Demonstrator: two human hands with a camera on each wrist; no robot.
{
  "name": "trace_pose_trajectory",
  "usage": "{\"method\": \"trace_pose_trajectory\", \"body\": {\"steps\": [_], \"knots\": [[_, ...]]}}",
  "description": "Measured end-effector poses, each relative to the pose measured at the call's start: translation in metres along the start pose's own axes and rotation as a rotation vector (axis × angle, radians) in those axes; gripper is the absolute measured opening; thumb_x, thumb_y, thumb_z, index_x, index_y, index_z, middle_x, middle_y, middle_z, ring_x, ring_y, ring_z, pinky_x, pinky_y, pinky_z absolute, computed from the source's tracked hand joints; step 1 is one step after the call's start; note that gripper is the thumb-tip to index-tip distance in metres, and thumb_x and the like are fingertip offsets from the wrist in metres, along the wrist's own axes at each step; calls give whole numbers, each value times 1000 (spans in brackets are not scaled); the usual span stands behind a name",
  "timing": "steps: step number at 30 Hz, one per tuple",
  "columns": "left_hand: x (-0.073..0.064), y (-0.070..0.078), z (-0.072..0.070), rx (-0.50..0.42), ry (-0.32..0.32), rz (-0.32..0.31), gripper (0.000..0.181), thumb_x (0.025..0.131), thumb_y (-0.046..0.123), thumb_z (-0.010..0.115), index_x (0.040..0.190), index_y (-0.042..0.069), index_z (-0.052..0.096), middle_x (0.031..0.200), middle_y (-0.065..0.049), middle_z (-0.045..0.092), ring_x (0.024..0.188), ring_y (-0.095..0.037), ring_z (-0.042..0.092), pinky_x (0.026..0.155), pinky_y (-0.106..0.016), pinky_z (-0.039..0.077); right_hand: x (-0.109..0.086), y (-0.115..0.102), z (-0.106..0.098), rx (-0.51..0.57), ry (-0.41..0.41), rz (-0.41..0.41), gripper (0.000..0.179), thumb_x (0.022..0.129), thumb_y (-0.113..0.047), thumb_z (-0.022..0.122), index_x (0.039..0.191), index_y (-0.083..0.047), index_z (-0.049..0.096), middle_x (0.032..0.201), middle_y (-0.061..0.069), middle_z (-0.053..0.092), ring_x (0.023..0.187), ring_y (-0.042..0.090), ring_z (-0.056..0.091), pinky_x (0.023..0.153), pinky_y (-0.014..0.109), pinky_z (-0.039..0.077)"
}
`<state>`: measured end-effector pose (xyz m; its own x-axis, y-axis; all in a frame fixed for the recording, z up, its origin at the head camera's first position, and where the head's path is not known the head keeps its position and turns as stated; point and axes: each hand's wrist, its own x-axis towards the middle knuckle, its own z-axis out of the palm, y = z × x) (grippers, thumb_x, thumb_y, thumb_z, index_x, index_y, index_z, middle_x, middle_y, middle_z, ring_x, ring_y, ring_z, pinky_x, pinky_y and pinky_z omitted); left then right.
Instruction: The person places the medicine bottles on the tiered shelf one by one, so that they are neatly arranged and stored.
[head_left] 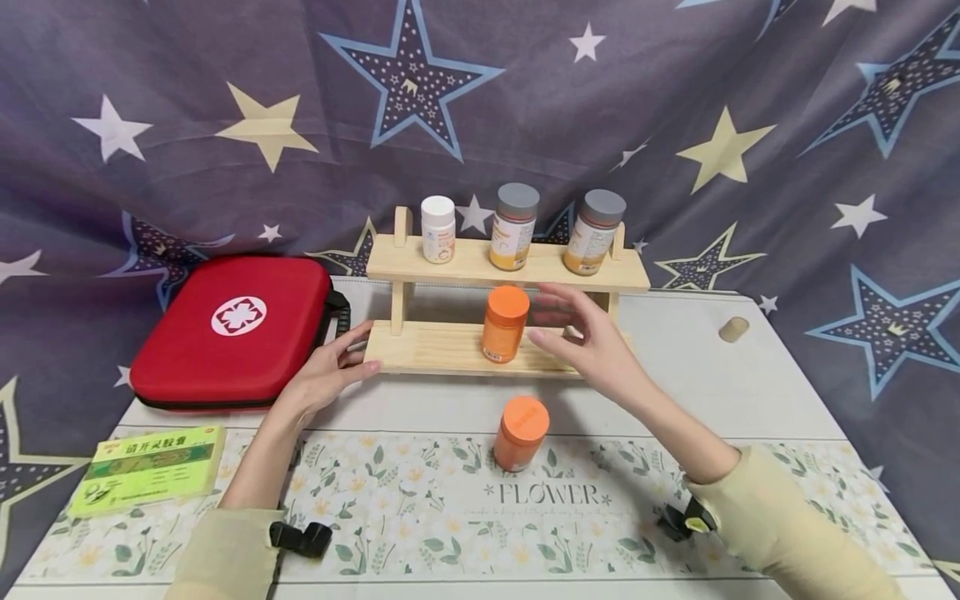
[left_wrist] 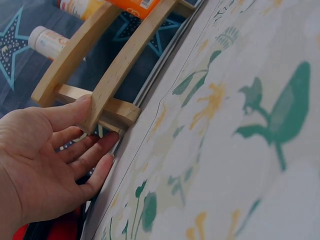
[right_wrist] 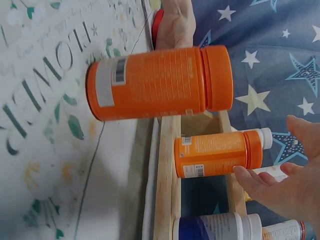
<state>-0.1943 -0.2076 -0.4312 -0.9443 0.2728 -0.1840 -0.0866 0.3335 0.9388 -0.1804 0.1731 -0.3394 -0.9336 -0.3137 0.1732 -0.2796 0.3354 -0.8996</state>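
Observation:
My left hand (head_left: 330, 371) holds the left end of the lower board of a two-tier wooden rack (head_left: 442, 346). In the left wrist view its thumb lies on the board's end and the fingers reach beneath. An orange bottle (head_left: 505, 325) stands upright on that lower board. Just right of it is my right hand (head_left: 588, 342), fingers spread and nothing held; in the right wrist view its fingertips come close to the lid. A second orange bottle (head_left: 521, 433) stands on the table in front of the rack. A dark blue bottle with a white lid (right_wrist: 215, 227) is mostly hidden behind my right hand in the head view.
On the top board stand a white bottle (head_left: 438, 229) and two grey-lidded bottles (head_left: 513, 227). A red first-aid case (head_left: 225, 333) lies left of the rack, a green medicine box (head_left: 146, 471) nearer. A small cork-like cylinder (head_left: 733, 329) lies at the right. Star-printed cloth hangs behind.

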Motion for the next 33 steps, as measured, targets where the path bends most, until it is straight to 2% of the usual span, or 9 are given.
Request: {"method": "trace_pose_trajectory", "body": {"steps": [5,9,13,19,22,25,29,33], "knots": [[-1,0,0,9,4,-3,83,99,18,69,166,20,20,164,-21,37,140,-38,52,91,-11,45,-14,3,4,8,8,-47,52,94,-7,73,143,-7,54,133,17,63,123,31,64,104,42,53],[0,0,0,7,3,-8,82,99,18,69,166,20,21,164,-20,36,140,-38,52,92,-12,45,-26,12,6,25,-60,-60,47,95,-7,72,140,-6,57,128,17,65,119,33,65,100,35,55],[1,0,1,3,1,-5,82,99,18,69,166,21,21,166,-18,33,140,-37,51,92,-12,45,-36,24,6,77,-146,-51,48,96,-6,70,142,-3,55,134,24,62,123,37,63,103,40,54],[1,0,0,2,4,-1,83,99,17,69,166,20,21,167,-18,32,141,-38,51,91,-11,45,-47,41,5,110,-261,-41,50,98,-11,68,143,2,52,140,27,59,127,35,62,108,45,50],[1,0,0,3,4,-3,83,99,18,69,166,21,21,166,-18,33,140,-38,51,92,-11,45,-53,49,7,107,-319,-40,50,98,-13,69,144,-1,53,141,25,58,128,29,62,107,40,52],[0,-1,0,7,5,-8,83,99,19,69,166,21,21,164,-20,37,140,-38,52,91,-11,45,-59,54,10,90,-357,-21,51,96,-14,71,144,-7,55,142,16,60,128,21,62,107,34,51],[0,-1,0,9,6,-8,83,99,19,69,166,21,21,163,-21,38,140,-38,52,91,-11,45,-65,60,16,92,-378,21,54,95,-15,74,145,-13,55,140,7,62,124,12,62,106,30,52],[0,-1,0,10,6,-7,83,99,19,69,166,21,21,164,-20,36,140,-37,52,91,-11,45,-68,61,22,119,-382,33,54,94,-14,75,144,-14,56,138,8,63,121,11,64,104,31,53]]}}
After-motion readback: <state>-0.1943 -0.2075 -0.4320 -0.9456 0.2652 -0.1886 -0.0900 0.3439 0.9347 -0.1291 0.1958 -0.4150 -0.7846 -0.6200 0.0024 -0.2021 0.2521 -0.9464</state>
